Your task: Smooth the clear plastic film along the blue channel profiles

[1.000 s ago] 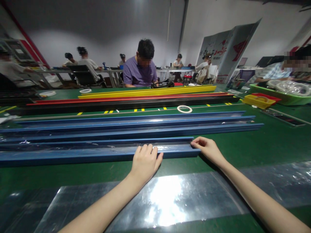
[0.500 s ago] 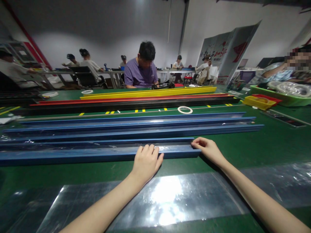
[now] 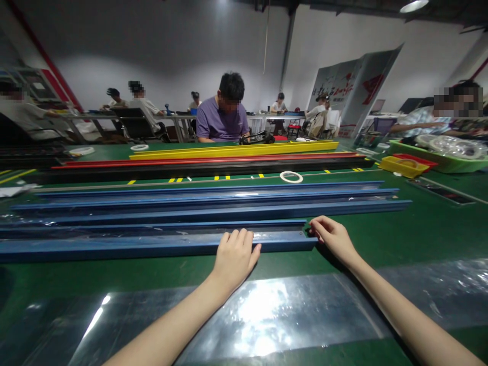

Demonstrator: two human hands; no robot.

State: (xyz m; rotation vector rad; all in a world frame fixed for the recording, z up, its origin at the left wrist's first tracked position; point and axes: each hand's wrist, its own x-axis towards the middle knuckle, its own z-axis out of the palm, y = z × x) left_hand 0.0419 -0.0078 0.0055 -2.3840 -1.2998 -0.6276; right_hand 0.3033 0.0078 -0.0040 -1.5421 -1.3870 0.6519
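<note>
Head view: nearest blue channel [image 3: 158, 249] long, straight, glossy inside

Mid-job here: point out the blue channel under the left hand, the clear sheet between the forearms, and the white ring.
Blue channel [image 3: 160, 250]: head view, on its near side wall.
Clear sheet [image 3: 316, 307]: head view, on its upper face.
White ring [image 3: 291, 182]: head view, on its near rim.
</note>
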